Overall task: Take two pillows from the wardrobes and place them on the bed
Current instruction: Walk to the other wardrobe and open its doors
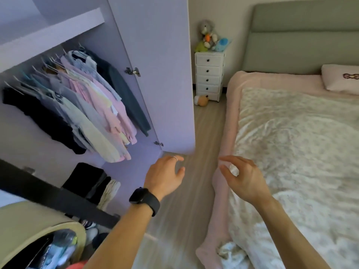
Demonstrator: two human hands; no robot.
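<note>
Now your left hand (pixel 165 174), right hand (pixel 245 180) both empty, fingers loosely curled, beside open lilac wardrobe (pixel 165 74); pale pink embroidered pillow (pixel 338 79) on pink-sheeted bed (pixel 233 113), well beyond right hand.

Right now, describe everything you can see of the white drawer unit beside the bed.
The white drawer unit is a narrow, tall chest with five drawers, each shut and bearing one dark round knob. It stands upright on the wood floor against the wall, between the open wardrobe door and the bed's headboard. Plush toys are piled on top; an orange toy lies at its foot.
</note>
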